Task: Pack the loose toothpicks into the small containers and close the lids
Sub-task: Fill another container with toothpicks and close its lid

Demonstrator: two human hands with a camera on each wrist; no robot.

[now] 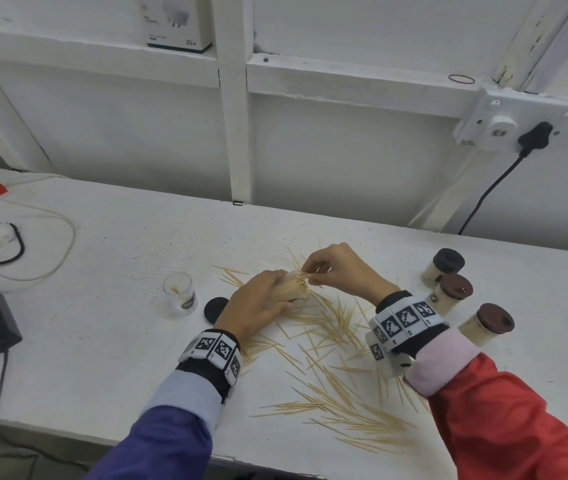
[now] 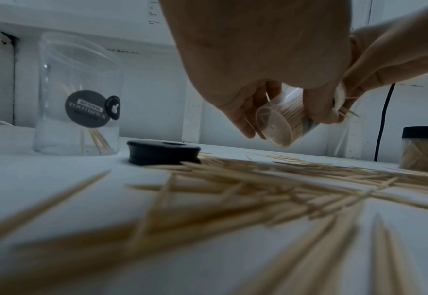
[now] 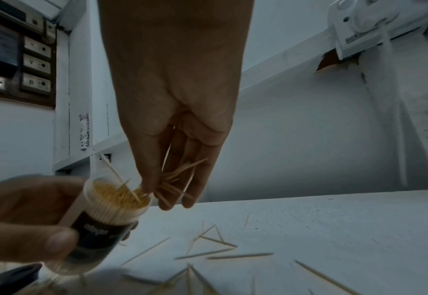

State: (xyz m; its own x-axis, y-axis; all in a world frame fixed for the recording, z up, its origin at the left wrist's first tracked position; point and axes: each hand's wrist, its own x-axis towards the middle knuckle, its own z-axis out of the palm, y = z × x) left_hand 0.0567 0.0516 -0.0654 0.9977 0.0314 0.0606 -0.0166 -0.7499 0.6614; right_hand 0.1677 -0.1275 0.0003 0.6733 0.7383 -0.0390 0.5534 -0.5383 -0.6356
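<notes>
Loose toothpicks (image 1: 331, 403) littered the bench; more could be spilled, since the nearly full tilted container (image 3: 116, 201) was gripped by the left hand (image 1: 258, 303) while a pinched bundle was forced in by the right hand (image 1: 341, 268).

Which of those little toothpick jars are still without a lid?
Two: the tilted, nearly full jar gripped by the left hand, and the almost empty one standing left of it. The three jars at right wear caps.

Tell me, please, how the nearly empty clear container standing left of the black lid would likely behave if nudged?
The clear container holds only a few toothpicks, so it is probably light and slides easily. It stands tall and upright, so a high push may tip it. Round-walled, it would likely roll toward the black lid.
</notes>
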